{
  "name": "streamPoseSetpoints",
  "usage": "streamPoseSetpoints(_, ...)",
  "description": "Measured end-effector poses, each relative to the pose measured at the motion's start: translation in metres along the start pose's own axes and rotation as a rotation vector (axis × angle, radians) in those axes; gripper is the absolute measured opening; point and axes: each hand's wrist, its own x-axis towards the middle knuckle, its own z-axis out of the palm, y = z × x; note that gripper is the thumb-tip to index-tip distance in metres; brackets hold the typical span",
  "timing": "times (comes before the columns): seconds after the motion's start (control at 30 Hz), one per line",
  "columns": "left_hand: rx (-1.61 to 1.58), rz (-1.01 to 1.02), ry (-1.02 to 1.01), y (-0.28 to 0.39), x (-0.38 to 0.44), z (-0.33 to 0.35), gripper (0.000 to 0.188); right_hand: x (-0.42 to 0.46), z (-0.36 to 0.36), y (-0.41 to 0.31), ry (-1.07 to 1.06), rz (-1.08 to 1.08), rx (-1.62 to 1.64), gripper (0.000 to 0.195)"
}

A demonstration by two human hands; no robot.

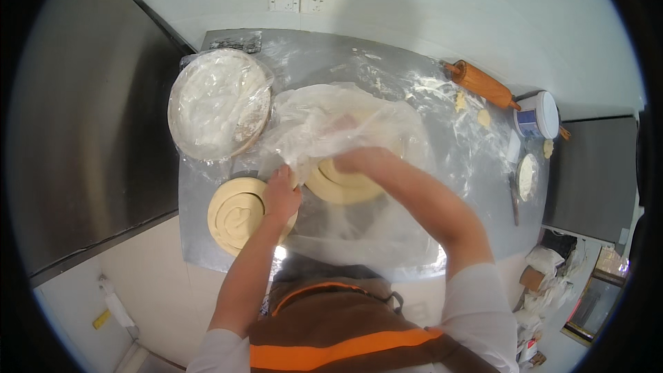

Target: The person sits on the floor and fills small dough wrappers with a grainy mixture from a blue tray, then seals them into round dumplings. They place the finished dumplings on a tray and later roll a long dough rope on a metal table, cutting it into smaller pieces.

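A translucent plastic sheet or bag (311, 114) lies spread over the middle of the metal table. My left hand (282, 194) pinches its near left edge, just above a coiled round of dough (230, 212). My right hand (352, 160) reaches in under the plastic, over a second coiled round of dough (344, 189); its fingers are blurred and hidden by the film, so its grip does not show. Left of the plastic, a large round container (220, 103) with white contents is covered in clear film.
A wooden rolling pin (481, 84) rests at the back right of the floured metal table (476, 166). Near it are a white tub (538, 115) on its side, dough scraps (483, 117), and a small bowl of white powder (527, 177). The wall stands behind; a dark metal surface (93, 114) is at left.
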Motion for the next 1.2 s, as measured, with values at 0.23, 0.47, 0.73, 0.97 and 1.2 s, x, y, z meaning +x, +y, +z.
streamPoseSetpoints(0.23,-0.278,0.292,-0.204,0.000,-0.089,-0.070,0.038,-0.168,-0.011,-0.082,-0.104,0.101,0.404,0.040)
streamPoseSetpoints(0.47,-0.130,0.373,-0.827,0.028,-0.169,-0.049,0.047,-0.322,0.083,-0.060,-0.216,0.412,0.582,0.046)
streamPoseSetpoints(0.73,0.448,0.552,-0.249,-0.027,-0.132,0.051,0.039,-0.307,0.224,-0.008,-0.007,0.754,0.468,0.050)
streamPoseSetpoints(0.97,-0.156,0.501,0.039,0.151,-0.051,-0.110,0.011,-0.281,0.220,-0.009,0.363,0.682,0.385,0.068)
streamPoseSetpoints(1.2,-0.515,0.610,0.511,0.159,-0.080,-0.145,0.007,-0.266,0.198,0.005,0.696,0.644,0.260,0.086)
